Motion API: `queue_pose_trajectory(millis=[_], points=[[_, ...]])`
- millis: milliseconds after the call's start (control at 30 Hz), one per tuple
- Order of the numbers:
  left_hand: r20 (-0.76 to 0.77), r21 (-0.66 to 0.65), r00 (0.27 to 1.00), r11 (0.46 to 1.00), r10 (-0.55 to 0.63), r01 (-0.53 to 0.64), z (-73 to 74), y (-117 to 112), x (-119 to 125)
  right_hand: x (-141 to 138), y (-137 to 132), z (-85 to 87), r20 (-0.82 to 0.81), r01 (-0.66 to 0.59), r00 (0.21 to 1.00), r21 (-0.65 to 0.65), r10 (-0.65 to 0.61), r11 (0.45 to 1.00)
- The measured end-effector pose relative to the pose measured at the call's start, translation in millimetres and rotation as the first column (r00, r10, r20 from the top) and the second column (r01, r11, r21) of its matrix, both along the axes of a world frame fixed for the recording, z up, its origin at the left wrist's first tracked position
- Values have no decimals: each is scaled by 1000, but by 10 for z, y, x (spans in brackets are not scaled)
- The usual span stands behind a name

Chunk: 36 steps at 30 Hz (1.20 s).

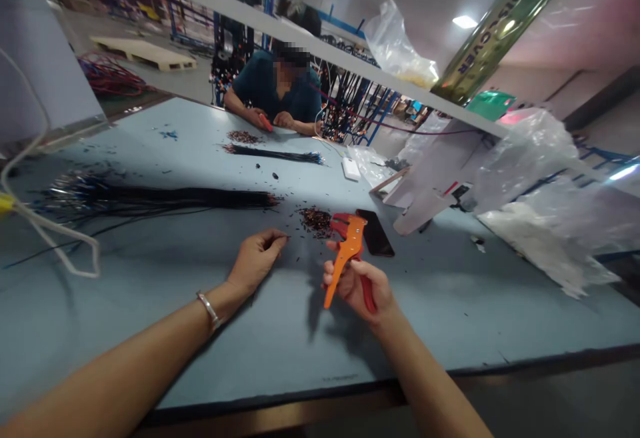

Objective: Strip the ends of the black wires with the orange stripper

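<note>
My right hand (pixel 361 285) is closed around the handles of an orange and red wire stripper (pixel 349 246), jaws pointing up and away. My left hand (pixel 256 259) rests on the blue table (pixel 280 338) with its fingers curled in a pinch; what they hold is too small to make out. Just beyond it ends a long bundle of black wires (pixel 165 198) that stretches left. A small pile of dark stripped bits (pixel 315 219) lies between the hands, close to the stripper's jaws.
A black phone (pixel 375 233) lies right of the stripper. Clear plastic bags (pixel 540 225) and white paper crowd the right side. Across the table a person (pixel 277 88) works beside another wire bundle (pixel 273 153). A white cable (pixel 55 238) loops at the left.
</note>
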<state>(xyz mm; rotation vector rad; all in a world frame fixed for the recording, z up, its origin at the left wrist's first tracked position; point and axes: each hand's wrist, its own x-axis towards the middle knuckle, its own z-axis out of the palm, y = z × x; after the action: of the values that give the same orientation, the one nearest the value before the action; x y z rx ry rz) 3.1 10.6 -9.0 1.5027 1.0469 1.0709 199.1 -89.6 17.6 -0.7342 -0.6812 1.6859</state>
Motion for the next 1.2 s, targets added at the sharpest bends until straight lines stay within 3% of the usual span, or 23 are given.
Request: queue_pose_trajectory(millis=[133,233,300,400,567,733,833,967,1033,1100,1200], points=[[-11,14,1000,1000,10,-10,-11,3,4,-35,10,183,-52,-27,998,21,28,999],[2,1,1000,1000,18,-18,1,-9,12,5,24,449,-88,26,996,118,-16,993],[13,3,1000,1000,23,-23,12,-17,15,17,16,535,-110,112,990,199,-92,974],[7,5,1000,1000,29,-29,17,-23,17,-17,-11,442,-107,193,979,208,-174,959],[18,13,1000,1000,13,-13,13,-23,15,-86,21,166,-43,19,999,58,-16,998],[69,-5,996,999,53,-52,46,-33,3,-66,99,92,246,-28,969,57,13,998],[67,-24,996,998,54,-52,61,-38,-5,-20,84,-17,503,98,851,125,-148,987],[38,-24,998,998,52,-51,59,-37,-6,84,44,-98,791,161,502,312,-349,937],[28,-23,998,998,61,-60,58,-35,-6,121,32,-79,826,164,390,373,-407,913],[23,-22,998,998,63,-62,58,-33,-8,121,19,-54,815,152,424,366,-395,918],[21,-16,999,999,48,-47,57,-32,-12,49,-9,-54,702,97,663,263,-260,960]])
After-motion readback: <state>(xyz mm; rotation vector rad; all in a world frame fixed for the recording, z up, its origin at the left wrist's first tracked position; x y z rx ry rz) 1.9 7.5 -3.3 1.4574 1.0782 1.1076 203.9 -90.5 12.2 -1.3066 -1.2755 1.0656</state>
